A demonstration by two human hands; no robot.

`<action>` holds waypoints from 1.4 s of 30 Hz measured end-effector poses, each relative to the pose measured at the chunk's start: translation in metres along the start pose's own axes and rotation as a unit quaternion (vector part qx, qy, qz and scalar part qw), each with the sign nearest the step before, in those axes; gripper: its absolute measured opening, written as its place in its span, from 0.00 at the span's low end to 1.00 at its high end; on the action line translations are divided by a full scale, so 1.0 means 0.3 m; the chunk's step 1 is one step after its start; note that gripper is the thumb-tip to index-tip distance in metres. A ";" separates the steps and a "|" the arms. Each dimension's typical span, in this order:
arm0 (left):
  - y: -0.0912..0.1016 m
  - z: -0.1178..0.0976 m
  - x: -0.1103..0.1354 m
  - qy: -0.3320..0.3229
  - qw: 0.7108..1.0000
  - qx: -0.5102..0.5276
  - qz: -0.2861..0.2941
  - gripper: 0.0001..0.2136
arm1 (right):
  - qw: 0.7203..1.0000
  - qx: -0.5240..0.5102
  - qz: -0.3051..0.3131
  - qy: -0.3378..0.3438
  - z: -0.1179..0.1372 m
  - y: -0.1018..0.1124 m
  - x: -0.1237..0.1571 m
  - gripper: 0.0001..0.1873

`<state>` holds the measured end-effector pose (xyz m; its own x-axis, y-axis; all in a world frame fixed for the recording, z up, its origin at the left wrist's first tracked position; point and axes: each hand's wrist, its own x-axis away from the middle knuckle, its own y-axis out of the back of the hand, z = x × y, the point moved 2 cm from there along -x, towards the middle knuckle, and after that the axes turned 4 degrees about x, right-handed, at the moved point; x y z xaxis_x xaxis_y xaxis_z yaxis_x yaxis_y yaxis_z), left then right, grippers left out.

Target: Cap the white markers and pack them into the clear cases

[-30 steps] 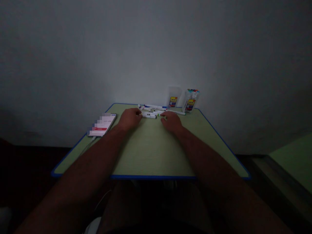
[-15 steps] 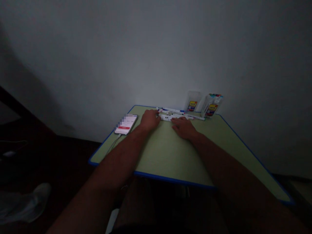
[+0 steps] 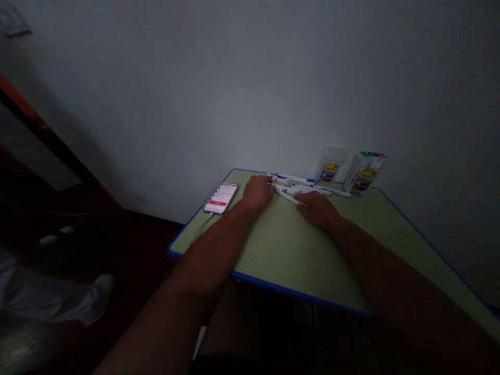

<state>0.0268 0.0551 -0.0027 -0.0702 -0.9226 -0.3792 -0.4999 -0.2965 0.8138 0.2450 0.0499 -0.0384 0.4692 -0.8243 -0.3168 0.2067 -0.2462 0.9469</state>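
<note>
Several white marker pens (image 3: pixel 299 183) with coloured caps lie in a loose pile near the table's back edge. My right hand (image 3: pixel 319 209) is closed on one end of a white marker (image 3: pixel 288 197), which slants out in front of the pile. At the pile's left end is my left hand (image 3: pixel 259 191), its fingers curled down against the marker ends; what they grip, if anything, is hidden. Behind the pile stands a clear plastic case (image 3: pixel 330 162) with a yellow label. A second clear case (image 3: pixel 365 172), to its right, holds markers with coloured ends.
A phone (image 3: pixel 221 199) with a lit screen and a cable lies left of my left forearm. The pale green table (image 3: pixel 289 250) has a blue edge and stands by a grey wall (image 3: pixel 234 88). Another person's leg and shoe (image 3: pixel 97 297) show at lower left.
My right hand now has one marker angled toward me, apart from the pile. The left hand stays at the marker ends. The whole view has shifted, so the table appears further right.
</note>
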 end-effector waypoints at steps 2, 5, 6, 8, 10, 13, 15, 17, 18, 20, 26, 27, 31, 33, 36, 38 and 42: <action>-0.002 -0.002 0.002 -0.008 1.000 0.000 -0.003 0.16 | 1.000 0.010 0.007 -0.010 -0.006 -0.003 0.000 0.22; -0.006 0.000 0.002 -0.007 1.000 0.000 -0.012 0.16 | 0.999 0.016 0.003 -0.030 -0.013 0.002 0.001 0.21; -0.007 0.001 0.001 -0.004 1.000 0.000 -0.009 0.16 | 0.999 0.015 0.000 -0.039 -0.015 0.004 0.002 0.21; -0.010 0.003 -0.001 -0.004 1.000 0.000 -0.008 0.16 | 0.999 0.014 -0.006 -0.050 -0.016 0.009 0.005 0.21; -0.013 0.003 -0.002 -0.008 1.000 -0.001 -0.010 0.16 | 0.999 0.015 -0.003 -0.050 -0.014 0.009 0.006 0.22; -0.015 0.005 -0.003 -0.015 1.000 -0.005 -0.016 0.16 | 0.999 0.024 0.009 -0.034 -0.011 0.004 0.005 0.21; -0.016 0.006 -0.003 -0.018 1.000 -0.007 -0.019 0.16 | 0.999 0.028 0.013 -0.029 -0.013 0.002 0.005 0.20; -0.016 0.006 -0.002 -0.019 1.000 -0.008 -0.018 0.16 | 0.999 0.026 0.020 -0.030 -0.018 0.006 0.008 0.19; -0.016 0.006 -0.001 -0.018 1.000 -0.008 -0.017 0.15 | 0.999 0.025 0.022 -0.034 -0.021 0.011 0.012 0.18; -0.017 0.006 0.000 -0.013 1.000 -0.007 -0.010 0.15 | 0.998 0.022 0.025 -0.045 -0.029 0.027 0.022 0.18; -0.035 0.001 0.001 -0.032 0.999 0.006 0.018 0.16 | 0.990 -0.008 0.011 -0.143 -0.077 0.087 0.049 0.16; -0.043 -0.001 0.002 -0.042 0.999 0.009 0.031 0.17 | 0.985 -0.016 0.009 -0.169 -0.087 0.093 0.051 0.15; -0.085 -0.012 0.009 -0.109 0.992 0.004 0.063 0.19 | 0.967 -0.053 -0.013 -0.250 -0.116 0.108 0.055 0.11; -0.106 -0.023 0.013 -0.145 0.987 -0.010 0.061 0.20 | 0.961 -0.065 -0.029 -0.266 -0.119 0.113 0.054 0.10; -0.132 -0.046 0.015 -0.205 0.977 -0.027 0.061 0.24 | 0.955 -0.078 -0.033 -0.284 -0.119 0.115 0.052 0.08; -0.142 -0.059 0.014 -0.217 0.973 -0.049 0.065 0.27 | 0.954 -0.079 -0.032 -0.288 -0.119 0.115 0.051 0.08; -0.151 -0.066 0.011 -0.180 0.975 -0.082 0.100 0.31 | 0.954 -0.086 -0.034 -0.286 -0.122 0.113 0.049 0.08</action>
<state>0.0662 0.0607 -0.0321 -0.4655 -0.8280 -0.3127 -0.3031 -0.1828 0.9352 0.2903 0.0479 -0.0129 -0.0860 -0.9650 -0.2476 0.3809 -0.2615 0.8869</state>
